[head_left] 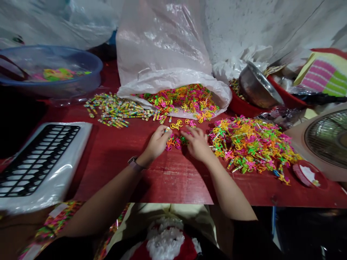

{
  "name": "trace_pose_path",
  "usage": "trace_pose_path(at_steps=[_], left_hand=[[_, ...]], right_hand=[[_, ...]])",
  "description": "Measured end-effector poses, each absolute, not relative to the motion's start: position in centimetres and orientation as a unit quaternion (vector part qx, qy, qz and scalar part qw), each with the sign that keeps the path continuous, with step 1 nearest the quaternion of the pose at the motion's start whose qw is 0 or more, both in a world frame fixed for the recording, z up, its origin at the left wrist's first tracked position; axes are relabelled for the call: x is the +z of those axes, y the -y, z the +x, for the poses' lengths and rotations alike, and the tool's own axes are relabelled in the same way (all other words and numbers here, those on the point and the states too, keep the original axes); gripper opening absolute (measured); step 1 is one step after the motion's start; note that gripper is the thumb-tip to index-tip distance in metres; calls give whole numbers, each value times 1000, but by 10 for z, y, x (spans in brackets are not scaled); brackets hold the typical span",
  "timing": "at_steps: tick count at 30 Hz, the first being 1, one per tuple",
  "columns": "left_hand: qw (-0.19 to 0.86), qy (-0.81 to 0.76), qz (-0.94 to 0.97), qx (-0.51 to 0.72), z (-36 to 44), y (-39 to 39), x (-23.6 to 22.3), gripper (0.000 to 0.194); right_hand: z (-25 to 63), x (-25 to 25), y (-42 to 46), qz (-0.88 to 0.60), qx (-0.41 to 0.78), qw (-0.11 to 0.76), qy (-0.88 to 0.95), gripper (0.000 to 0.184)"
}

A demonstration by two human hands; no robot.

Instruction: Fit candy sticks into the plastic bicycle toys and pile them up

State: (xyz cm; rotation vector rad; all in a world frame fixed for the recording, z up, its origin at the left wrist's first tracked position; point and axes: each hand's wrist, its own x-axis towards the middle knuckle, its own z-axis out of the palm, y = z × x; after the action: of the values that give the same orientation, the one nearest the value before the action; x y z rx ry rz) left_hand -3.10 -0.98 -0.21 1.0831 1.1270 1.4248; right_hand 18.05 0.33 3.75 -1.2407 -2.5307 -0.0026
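My left hand [156,142] hangs just over the red wooden table [173,184], its fingertips pinched on a small wrapped stick [167,129]. My right hand [196,143] is beside it, fingers spread, nearest to a few loose neon plastic shapes [173,142]. A large heap of pink, orange, yellow and green plastic shapes [252,144] lies to the right. More of them spill from a white plastic sack [168,79] at the back. To the left lies a pile of striped wrapped sticks [116,110].
A blue plastic basin [51,68] holding colourful pieces stands back left. A black plastic grid on white sheeting [40,162] lies at left. Back right are a steel bowl [257,86] and a red basin [242,104]. A fan [329,139] and small red basket [309,174] sit right.
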Motion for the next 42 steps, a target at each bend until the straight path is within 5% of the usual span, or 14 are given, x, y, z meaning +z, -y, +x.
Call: trace_pose_path(at_steps=[2,5,12,16,25,42], left_hand=[[495,-452,453,588,-32,10,-3,22],[490,-448,495,561,-33,10,-3,23],[446,-435,610,489,-29,17,-10,33],[435,-425,661,440,-24,25,-7,26],[429,-390,694,426,-17,32,8,34],[292,-467,717,427,-20,43,19,15]], right_hand=[[164,24,-5,-425,43,64,902,62],[166,19,-9,-429,74,72,897,51],[182,22,-13,-429,312,421,735,34],[174,20,-14,-412,457,504,606,41],[169,24,-5,-357,570,461,579,40],[154,29,9,-373,699,440,423,40]])
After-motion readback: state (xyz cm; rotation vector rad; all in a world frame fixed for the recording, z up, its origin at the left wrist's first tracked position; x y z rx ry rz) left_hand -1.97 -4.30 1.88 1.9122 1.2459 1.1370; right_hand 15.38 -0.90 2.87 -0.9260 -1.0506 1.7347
